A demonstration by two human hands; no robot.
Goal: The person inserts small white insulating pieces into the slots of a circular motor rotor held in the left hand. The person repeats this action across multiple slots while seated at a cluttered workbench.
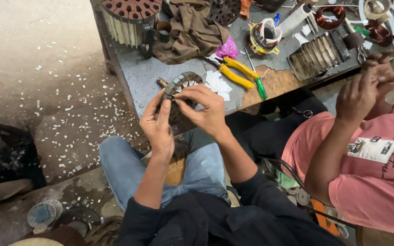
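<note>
Gripping a dark, slotted stator ring [178, 91], left hand [157, 122] and right hand [204, 109], fingers pinched.

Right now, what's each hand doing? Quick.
Left hand: closed on the slotted stator ring, gripping its left rim.
Right hand: fingers pinched at the ring's top edge, holding it.

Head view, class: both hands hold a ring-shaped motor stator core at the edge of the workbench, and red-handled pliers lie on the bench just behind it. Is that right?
Not quite. The head view shows the pliers have yellow handles, not red. The rest stands: the left hand and right hand both hold the ring-shaped stator core at the workbench edge.
</note>
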